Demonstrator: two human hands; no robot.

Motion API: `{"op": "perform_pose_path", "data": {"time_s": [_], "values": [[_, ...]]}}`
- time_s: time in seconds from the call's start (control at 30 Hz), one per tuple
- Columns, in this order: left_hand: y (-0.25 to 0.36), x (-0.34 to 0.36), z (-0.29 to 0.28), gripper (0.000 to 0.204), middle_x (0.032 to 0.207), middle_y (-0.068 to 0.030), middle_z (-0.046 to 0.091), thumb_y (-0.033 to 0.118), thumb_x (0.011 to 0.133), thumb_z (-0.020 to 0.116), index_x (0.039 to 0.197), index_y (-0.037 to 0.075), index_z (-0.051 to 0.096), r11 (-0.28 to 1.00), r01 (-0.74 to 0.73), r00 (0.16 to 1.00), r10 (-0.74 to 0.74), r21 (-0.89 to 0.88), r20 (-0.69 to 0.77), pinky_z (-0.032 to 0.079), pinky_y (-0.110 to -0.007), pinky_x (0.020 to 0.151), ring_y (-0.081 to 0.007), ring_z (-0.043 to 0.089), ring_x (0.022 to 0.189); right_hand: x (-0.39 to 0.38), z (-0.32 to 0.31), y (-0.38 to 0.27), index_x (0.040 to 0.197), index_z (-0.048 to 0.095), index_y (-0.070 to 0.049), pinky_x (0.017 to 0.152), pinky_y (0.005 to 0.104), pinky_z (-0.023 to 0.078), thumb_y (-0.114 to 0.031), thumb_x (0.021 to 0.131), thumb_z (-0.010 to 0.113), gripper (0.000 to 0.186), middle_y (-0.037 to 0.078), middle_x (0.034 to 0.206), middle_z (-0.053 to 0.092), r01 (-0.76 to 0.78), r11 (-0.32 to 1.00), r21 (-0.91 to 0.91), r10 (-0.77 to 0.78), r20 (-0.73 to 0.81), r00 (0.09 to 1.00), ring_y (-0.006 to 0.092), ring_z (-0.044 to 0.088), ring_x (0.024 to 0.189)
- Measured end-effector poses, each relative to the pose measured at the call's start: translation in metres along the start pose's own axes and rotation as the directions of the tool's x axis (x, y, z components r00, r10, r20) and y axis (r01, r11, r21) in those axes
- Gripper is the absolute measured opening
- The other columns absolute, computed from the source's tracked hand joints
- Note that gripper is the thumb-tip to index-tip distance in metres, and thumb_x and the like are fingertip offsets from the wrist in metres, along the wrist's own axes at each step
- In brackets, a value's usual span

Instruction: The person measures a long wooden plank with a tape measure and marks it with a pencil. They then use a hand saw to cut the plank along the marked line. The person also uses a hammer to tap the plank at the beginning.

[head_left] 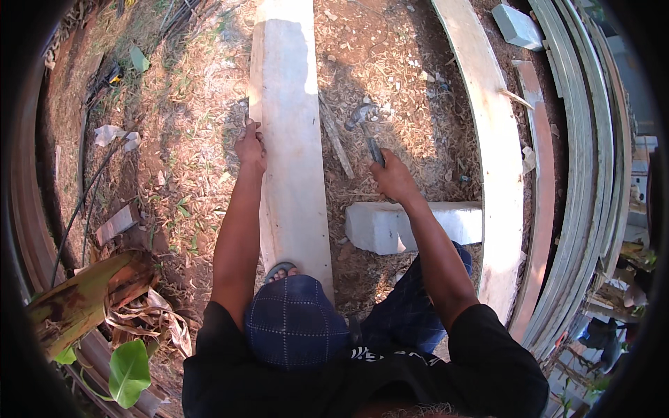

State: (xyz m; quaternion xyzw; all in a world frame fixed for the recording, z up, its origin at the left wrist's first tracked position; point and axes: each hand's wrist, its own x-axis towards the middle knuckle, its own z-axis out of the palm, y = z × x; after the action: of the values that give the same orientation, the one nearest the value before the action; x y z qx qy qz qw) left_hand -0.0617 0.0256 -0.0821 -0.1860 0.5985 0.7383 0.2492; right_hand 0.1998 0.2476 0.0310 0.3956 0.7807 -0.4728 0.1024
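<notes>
My left hand is at the left edge of a long pale plank, fingers closed; what they pinch, if anything, is too small to make out. My right hand grips the handle of a claw hammer, its head raised over the leaf-strewn dirt right of the plank. My sandalled foot rests on the plank's near part. A white block lies below my right hand, between this plank and a second pale plank.
A stack of long boards and another white block are at the right. A narrow wooden strip lies beside the plank. Banana plant parts, dark rods and scrap wood are on the left.
</notes>
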Motion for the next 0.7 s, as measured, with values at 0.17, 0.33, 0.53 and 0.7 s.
{"op": "perform_pose_path", "data": {"time_s": [0.17, 0.33, 0.53, 0.7], "values": [[0.007, 0.016, -0.030, 0.022, 0.079, 0.0011, 0.053, 0.019, 0.107, 0.053, 0.127, 0.010, 0.058, 0.894, 0.192, 0.978, -0.143, -0.405, 0.148, 0.044, -0.023, 0.055, -0.0083, 0.048, 0.062, 0.024, -0.012, 0.025, 0.119, 0.054, 0.004, 0.056, 0.0413, 0.055, -0.025, 0.098, 0.056, 0.036, 0.015, 0.079, 0.065, -0.043, 0.991, -0.125, 0.053, 0.076, 0.996, 0.0241, 0.067, 0.061], [0.004, -0.041, 0.012, 0.024, 0.091, -0.0013, 0.056, 0.013, 0.108, 0.049, 0.131, 0.010, 0.055, 0.884, 0.336, 0.908, -0.212, -0.326, 0.360, 0.050, -0.025, 0.063, -0.0112, 0.053, 0.073, 0.018, -0.028, 0.023, 0.115, 0.059, 0.005, 0.060, 0.0440, 0.055, -0.024, 0.097, 0.055, 0.034, 0.021, 0.080, 0.068, -0.182, 0.978, -0.099, 0.194, 0.124, 0.973, 0.0293, 0.069, 0.063], [0.022, -0.162, 0.091, 0.021, 0.088, 0.0012, 0.056, 0.016, 0.105, 0.055, 0.125, 0.011, 0.060, 0.933, 0.114, 0.630, -0.333, 0.340, 0.702, 0.044, -0.025, 0.059, -0.0097, 0.052, 0.067, -0.056, -0.115, 0.018, 0.146, 0.049, 0.000, 0.049, 0.0313, 0.051, -0.030, 0.102, 0.059, 0.054, 0.005, 0.081, 0.061, -0.135, 0.990, -0.048, 0.139, 0.111, 0.984, 0.0133, 0.060, 0.057], [0.039, -0.255, 0.170, 0.023, 0.096, -0.0065, 0.056, 0.009, 0.102, 0.052, 0.124, 0.006, 0.056, 0.476, -0.839, 0.090, -0.355, 0.263, 0.931, 0.049, -0.037, 0.076, -0.0209, 0.059, 0.086, -0.169, -0.172, 0.049, 0.148, 0.050, -0.005, 0.050, 0.0278, 0.048, -0.032, 0.102, 0.062, 0.055, 0.004, 0.080, 0.062, -0.062, 0.987, 0.145, 0.090, -0.192, 0.977, 0.0113, 0.057, 0.058]]}}
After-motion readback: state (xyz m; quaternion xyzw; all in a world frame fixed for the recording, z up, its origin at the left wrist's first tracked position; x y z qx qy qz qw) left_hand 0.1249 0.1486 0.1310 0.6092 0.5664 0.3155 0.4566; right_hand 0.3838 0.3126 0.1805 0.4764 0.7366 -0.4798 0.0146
